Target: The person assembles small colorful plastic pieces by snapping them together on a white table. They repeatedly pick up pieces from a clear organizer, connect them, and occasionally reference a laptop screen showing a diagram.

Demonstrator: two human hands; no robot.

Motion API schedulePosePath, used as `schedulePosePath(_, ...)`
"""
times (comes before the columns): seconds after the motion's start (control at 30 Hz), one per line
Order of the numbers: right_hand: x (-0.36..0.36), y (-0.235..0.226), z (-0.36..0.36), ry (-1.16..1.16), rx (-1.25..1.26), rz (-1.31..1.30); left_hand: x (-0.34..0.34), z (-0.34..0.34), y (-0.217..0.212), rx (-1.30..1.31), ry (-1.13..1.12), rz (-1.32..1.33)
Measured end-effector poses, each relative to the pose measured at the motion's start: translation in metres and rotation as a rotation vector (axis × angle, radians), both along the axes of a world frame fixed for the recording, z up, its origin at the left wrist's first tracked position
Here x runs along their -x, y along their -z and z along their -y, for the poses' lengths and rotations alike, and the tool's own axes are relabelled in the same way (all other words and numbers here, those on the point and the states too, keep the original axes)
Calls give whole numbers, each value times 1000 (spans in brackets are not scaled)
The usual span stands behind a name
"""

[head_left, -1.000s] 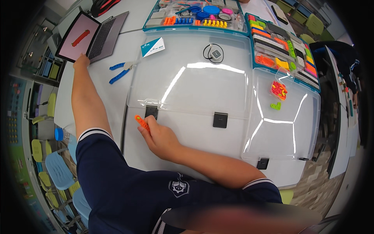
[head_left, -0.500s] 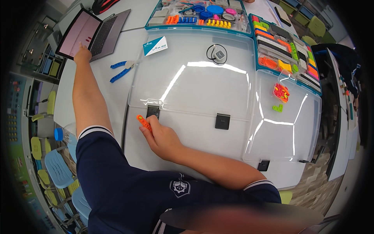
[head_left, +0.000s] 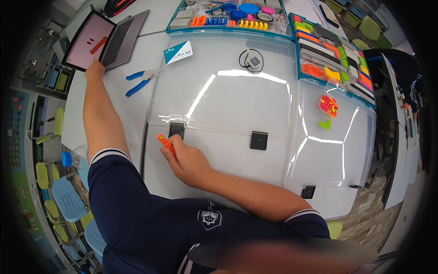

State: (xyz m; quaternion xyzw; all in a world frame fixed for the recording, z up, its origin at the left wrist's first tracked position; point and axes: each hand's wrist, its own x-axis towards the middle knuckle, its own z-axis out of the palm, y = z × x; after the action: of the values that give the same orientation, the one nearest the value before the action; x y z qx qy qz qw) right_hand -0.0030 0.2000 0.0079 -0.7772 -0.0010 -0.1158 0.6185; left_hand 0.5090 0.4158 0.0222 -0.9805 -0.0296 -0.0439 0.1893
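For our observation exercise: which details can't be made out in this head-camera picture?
- Left hand fingertips: bunched at the laptop edge, contact unclear.
- Orange strip: lower end hidden in the right hand.
- Parts in the trays: too small, bent by fisheye.
- Bottom edge: blurred band.

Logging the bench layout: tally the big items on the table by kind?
Laptop: 1
Blue pliers: 1
Open parts trays: 2
Clear lids: 2
White card: 1
Orange strip in right hand: 1
Total: 8
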Motion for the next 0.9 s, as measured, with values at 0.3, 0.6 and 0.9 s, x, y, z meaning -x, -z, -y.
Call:
schedulePosePath(0.3, -1, -1, -1, 1, -5, -17, -7, -10, -3, -41, 12, 61)
schedulePosePath(0.6, -1, -3, -1, -9, -24, -52, 24, 30, -13, 63, 87, 237)
schedulePosePath(0.9, -2, 2, 2, 3, -70, -56, 108, 132, -9, 596, 319, 553)
